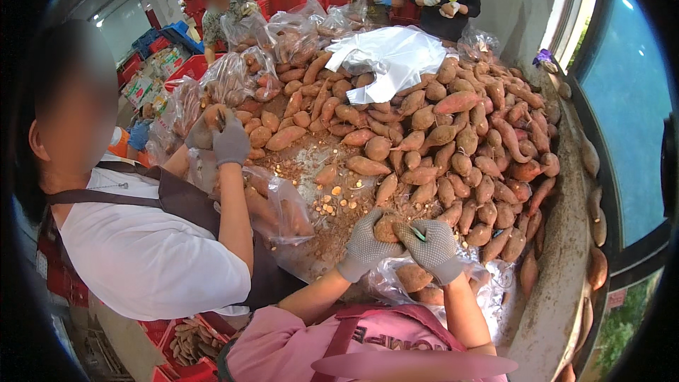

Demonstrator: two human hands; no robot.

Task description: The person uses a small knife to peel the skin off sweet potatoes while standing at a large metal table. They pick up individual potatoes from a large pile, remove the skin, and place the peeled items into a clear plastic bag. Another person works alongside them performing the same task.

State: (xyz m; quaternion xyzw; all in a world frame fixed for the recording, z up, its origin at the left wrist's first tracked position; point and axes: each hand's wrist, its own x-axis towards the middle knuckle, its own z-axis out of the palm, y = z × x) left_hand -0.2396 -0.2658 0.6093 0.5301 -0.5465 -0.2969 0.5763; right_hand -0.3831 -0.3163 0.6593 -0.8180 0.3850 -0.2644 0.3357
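Note:
Both my hands wear grey dotted gloves. My left hand is closed around a brown sweet potato, held over the near edge of the heap. Against its right side my right hand is closed on a small green tool. Only a short green piece of that tool shows, so its kind cannot be made out. Just below my hands, a clear plastic bag lies open with several sweet potatoes in it.
A big heap of sweet potatoes covers the table, with white plastic bags on top. Cut-off bits lie among soil. At my left a co-worker in grey gloves handles a sweet potato beside a filled bag. Red crates stand below.

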